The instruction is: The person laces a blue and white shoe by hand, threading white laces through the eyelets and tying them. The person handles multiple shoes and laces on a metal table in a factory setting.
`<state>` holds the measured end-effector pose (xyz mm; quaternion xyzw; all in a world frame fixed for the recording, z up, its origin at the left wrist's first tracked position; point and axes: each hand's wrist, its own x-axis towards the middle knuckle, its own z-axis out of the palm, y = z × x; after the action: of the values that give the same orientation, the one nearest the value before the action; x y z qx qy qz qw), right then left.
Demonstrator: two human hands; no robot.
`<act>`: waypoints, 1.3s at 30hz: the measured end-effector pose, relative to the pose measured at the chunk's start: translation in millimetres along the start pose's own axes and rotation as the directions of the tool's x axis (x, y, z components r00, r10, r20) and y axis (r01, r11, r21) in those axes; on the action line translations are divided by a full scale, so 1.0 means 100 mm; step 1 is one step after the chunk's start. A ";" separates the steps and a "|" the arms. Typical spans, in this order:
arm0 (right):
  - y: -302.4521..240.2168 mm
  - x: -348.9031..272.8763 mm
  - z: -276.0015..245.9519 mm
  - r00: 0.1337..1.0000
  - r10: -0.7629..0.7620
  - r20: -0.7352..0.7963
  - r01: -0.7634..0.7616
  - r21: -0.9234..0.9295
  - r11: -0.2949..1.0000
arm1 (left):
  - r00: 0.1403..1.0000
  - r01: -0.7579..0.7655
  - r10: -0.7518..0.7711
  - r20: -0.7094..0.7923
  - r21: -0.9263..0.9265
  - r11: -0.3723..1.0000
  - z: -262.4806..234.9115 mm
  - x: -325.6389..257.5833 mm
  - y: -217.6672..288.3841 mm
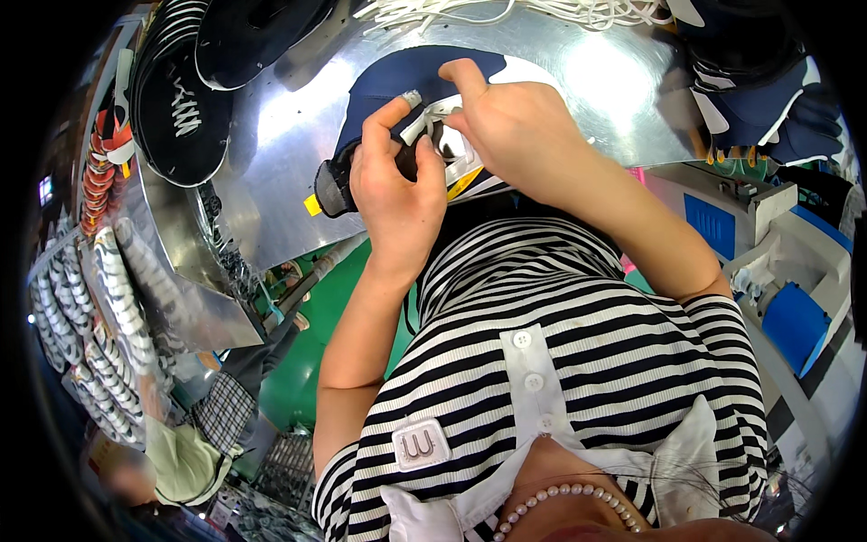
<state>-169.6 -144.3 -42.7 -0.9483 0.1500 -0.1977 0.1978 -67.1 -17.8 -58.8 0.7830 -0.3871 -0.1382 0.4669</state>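
A navy and white shoe upper [388, 77] lies on the metal tabletop in front of me, its dark mesh end and yellow tab to the left. My left hand [397, 181] curls over the upper's near edge, index finger and thumb bent towards each other; a whitish wrap covers the index fingertip. A white shoelace [417, 126] shows between that finger and thumb. My right hand [524, 131] is closed at the lace beside the opening, its index finger raised and hooked. Its lower fingers are hidden behind the hand.
Loose white laces [533, 11] lie along the table's far edge. Black shoe uppers [181, 108] are stacked at the left, navy ones [768, 104] at the right. A grey and blue machine [768, 262] stands right of the table. Striped bundles [117, 289] hang at the left, near another person [190, 461].
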 end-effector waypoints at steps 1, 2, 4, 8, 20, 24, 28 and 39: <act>0.02 0.00 -0.02 1.000 0.002 0.024 -0.002 -0.003 1.000 | 1.000 0.026 -0.026 -0.013 -0.049 0.998 0.01 0.01 0.00; 0.04 -0.01 -0.03 0.999 0.011 0.052 -0.010 -0.009 1.000 | 0.997 0.078 -0.079 -0.008 -0.130 0.988 0.02 0.01 0.00; 0.02 -0.02 -0.14 0.994 0.012 0.111 -0.007 -0.040 0.999 | 0.983 0.180 -0.183 0.016 -0.287 0.941 0.02 0.03 0.04; 0.03 0.06 -0.19 0.991 -0.093 0.091 0.098 -0.044 0.994 | 1.000 -0.024 0.025 0.002 -0.141 0.990 0.11 0.04 -0.01; 0.12 0.01 -0.22 0.989 0.040 0.145 -0.045 0.026 0.999 | 0.918 0.389 -0.354 0.179 -0.576 0.719 -0.02 0.14 0.21; 0.12 0.00 -0.12 0.998 -0.040 0.044 0.037 0.075 0.997 | 0.987 0.154 -0.127 0.099 -0.342 0.927 0.08 0.04 0.16; 0.13 0.06 -0.06 0.976 0.111 0.186 -0.113 0.000 0.994 | 0.994 0.106 -0.100 0.039 -0.236 0.966 0.11 0.04 0.15; 0.39 -0.32 -0.20 0.936 0.335 -0.110 -0.291 0.297 0.910 | 0.990 0.144 -0.135 0.050 -0.326 0.934 0.18 0.28 0.12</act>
<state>-214.2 -173.3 -52.6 -0.8562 0.2867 -0.2571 0.3444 -64.6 -53.0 -54.6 0.7178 -0.3083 -0.2442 0.5746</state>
